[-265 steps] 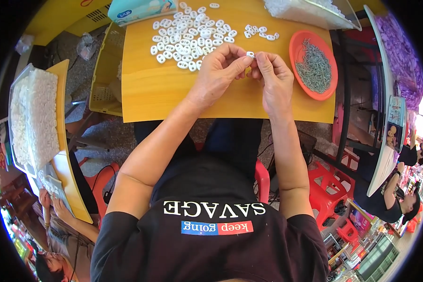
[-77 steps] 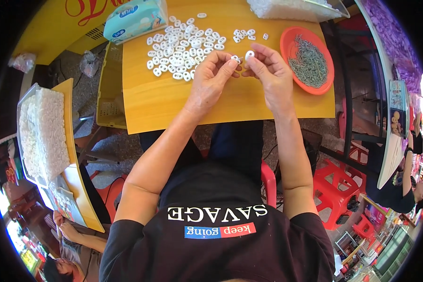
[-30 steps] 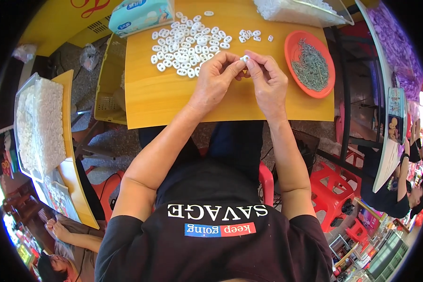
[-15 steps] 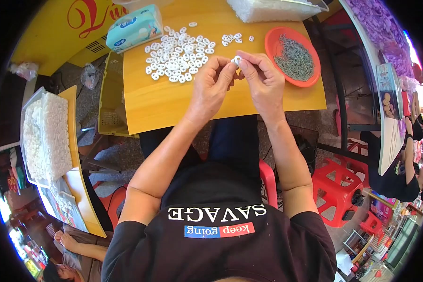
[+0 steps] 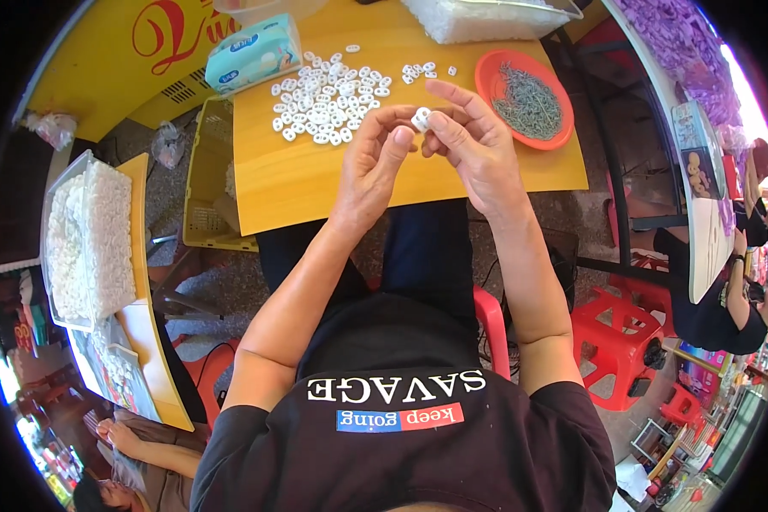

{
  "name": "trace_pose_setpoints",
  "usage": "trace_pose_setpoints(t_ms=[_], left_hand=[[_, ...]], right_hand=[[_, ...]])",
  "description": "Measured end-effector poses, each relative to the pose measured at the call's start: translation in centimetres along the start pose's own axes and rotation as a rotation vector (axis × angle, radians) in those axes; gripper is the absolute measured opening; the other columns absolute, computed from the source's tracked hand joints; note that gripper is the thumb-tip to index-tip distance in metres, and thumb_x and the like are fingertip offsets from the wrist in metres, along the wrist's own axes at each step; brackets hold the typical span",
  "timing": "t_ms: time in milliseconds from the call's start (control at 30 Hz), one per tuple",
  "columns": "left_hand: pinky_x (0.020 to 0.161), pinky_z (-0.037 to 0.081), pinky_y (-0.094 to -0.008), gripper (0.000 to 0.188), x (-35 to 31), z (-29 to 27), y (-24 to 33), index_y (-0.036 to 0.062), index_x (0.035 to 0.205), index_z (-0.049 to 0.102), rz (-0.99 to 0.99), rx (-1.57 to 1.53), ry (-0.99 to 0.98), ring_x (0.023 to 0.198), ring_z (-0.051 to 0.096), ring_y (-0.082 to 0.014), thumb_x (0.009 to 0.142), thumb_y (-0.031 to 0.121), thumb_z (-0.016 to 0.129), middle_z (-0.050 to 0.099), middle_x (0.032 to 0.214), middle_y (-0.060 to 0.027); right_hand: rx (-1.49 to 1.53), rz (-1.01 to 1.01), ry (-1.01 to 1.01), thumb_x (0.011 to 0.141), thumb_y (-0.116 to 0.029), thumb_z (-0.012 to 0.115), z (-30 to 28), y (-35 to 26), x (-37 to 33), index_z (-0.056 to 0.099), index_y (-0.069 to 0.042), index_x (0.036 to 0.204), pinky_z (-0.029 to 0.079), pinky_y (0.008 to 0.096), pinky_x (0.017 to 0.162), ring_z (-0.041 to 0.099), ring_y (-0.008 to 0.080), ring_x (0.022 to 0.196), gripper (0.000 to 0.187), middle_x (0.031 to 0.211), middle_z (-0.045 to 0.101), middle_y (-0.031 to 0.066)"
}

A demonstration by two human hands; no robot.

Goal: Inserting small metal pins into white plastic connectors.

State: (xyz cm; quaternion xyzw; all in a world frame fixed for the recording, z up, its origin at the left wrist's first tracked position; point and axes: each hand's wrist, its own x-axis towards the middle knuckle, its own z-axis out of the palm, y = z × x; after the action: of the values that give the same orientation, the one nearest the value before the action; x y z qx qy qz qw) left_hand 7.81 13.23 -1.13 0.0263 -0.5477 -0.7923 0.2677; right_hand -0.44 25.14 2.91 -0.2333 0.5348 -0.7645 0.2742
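My left hand (image 5: 375, 162) and my right hand (image 5: 474, 145) meet above the near edge of a small yellow table (image 5: 299, 183). Together their fingertips pinch one small white plastic ring piece (image 5: 421, 119). A loose pile of the same white pieces (image 5: 324, 98) lies on the table just beyond my left hand. A few more white pieces (image 5: 422, 71) lie apart behind my hands. To the right stands an orange plate (image 5: 497, 70) filled with thin grey metal pins (image 5: 529, 101).
A pale blue tissue pack (image 5: 252, 55) lies at the table's back left. A clear tub of white parts (image 5: 486, 17) stands at the back. A tray of white parts (image 5: 85, 243) sits left. Red plastic stools (image 5: 619, 328) stand right, near another person (image 5: 712, 290).
My hands have stayed together on the white piece. The view has tilted, so the table and hands sit slightly differently in the frame; earlier both hands worked lower, closer to the tabletop.
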Motion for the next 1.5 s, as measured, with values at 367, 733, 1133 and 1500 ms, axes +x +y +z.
trace_pose_setpoints(t_ms=[367,733,1133,1500], left_hand=[[0.095,0.041,-0.031,0.037,-1.9,-1.4,1.8,0.0005,0.112,0.061,0.074,-0.083,-0.14,0.114,0.051,-0.0196,0.101,0.034,0.048,0.057,0.119,-0.0095],[0.097,0.042,-0.0329,0.026,-2.2,-4.4,4.2,0.0005,0.11,0.061,0.031,-0.026,-0.005,0.108,0.055,-0.0189,0.101,0.023,0.05,0.06,0.112,-0.0106],[0.09,0.046,-0.0311,0.047,-1.2,-25.4,4.6,0.0017,0.134,0.048,0.035,1.174,0.492,0.106,0.055,-0.0189,0.093,0.02,0.063,0.051,0.124,-0.0118],[0.075,0.05,-0.0273,0.029,-0.5,-13.2,5.9,0.0026,0.119,0.059,0.377,0.957,0.303,0.092,0.059,-0.0167,0.09,0.001,0.061,0.058,0.113,-0.01]], right_hand=[[0.479,0.167,-0.102,0.091,-0.006,0.065,4.3,1.2,-1.9,0.021,-0.006,0.148,0.052,0.0276,0.077,0.061,0.0122,0.088,0.072,0.1,0.062,0.0075],[0.327,0.183,-0.234,0.093,-0.012,0.063,5.6,1.7,-0.8,0.028,-0.005,0.146,0.05,0.0239,0.075,0.061,0.0113,0.089,0.064,0.104,0.064,0.0086],[-1.679,-0.4,0.086,0.086,-0.024,0.064,-6.0,2.0,9.9,0.073,-0.008,0.089,0.05,0.042,0.078,0.063,0.0296,0.092,0.018,0.091,0.066,0.0118],[-1.905,-0.353,0.07,0.083,-0.029,0.067,-6.0,4.2,10.8,0.073,-0.009,0.088,0.046,0.0431,0.08,0.059,0.0284,0.097,0.022,0.092,0.067,0.0102]])
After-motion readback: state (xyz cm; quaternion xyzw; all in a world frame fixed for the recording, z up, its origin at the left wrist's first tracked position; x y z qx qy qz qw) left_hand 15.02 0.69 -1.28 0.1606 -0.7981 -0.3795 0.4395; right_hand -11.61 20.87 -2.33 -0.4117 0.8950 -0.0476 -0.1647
